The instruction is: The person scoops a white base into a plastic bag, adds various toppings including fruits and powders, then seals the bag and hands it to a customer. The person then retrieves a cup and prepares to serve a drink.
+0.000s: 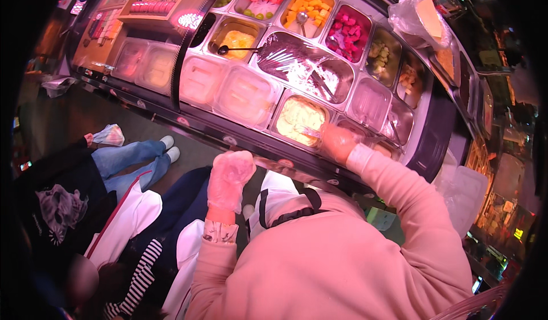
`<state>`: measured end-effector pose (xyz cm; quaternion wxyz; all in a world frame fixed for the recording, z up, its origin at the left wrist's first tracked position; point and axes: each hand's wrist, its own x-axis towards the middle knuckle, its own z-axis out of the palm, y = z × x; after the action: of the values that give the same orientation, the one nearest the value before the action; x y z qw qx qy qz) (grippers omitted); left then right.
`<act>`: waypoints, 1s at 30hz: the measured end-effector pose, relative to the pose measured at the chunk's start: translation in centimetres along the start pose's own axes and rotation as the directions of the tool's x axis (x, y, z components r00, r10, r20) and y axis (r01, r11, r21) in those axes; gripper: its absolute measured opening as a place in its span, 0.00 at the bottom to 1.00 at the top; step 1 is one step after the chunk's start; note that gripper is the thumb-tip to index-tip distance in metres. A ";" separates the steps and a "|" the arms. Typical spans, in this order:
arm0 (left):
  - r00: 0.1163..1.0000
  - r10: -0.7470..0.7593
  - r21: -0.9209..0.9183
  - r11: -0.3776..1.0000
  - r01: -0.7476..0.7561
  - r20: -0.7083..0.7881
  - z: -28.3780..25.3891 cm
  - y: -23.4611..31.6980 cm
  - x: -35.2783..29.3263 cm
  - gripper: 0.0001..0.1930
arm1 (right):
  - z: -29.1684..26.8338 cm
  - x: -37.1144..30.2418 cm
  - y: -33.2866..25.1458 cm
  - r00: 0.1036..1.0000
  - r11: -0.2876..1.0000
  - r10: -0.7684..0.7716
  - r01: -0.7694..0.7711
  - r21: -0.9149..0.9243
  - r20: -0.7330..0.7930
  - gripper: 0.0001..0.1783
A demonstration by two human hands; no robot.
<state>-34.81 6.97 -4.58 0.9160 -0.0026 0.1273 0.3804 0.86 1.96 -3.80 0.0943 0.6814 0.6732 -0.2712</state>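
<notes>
My right hand (338,142) is closed at the near right edge of a metal tub holding a pale yellow, creamy mixture (301,117). From its fingers a short, shiny utensil (310,132) dips into the mixture; its exact kind is hard to make out. Left of it, my left hand (233,171) is raised in front of the counter's edge, wrapped in a clear plastic glove. Its fingers are curled into a fist, and whatever may be inside is hidden.
Beyond the tub lies a larger plastic-covered tray (285,57). Further tubs hold mango cubes (311,5), dark pink fruit cubes (345,35) and a yellow food (237,39) with a black-handled spoon. Lidded containers (245,94) stand to the left. People in jeans (134,160) are at the left.
</notes>
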 end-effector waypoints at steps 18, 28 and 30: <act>0.958 0.035 -0.053 0.997 -0.052 -0.283 6.0 -6.4 0.6 0.27 | -2.1 2.1 2.5 0.885 0.791 -0.435 0.288 -0.540 -0.165 0.08; 0.941 0.106 -0.106 0.983 -0.147 -0.322 6.7 -9.2 -1.6 0.34 | -3.7 0.2 -2.3 0.987 0.974 -0.002 0.038 -0.223 0.162 0.12; 0.942 0.130 -0.070 0.985 -0.159 -0.309 7.4 -9.5 -1.4 0.34 | -3.5 0.3 -1.8 0.983 0.988 0.107 -0.089 -0.126 0.148 0.13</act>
<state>-27.43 -0.05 2.07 0.8539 -0.0948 0.2482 0.4474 -0.09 4.03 -0.60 0.1996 0.6839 0.6445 -0.2777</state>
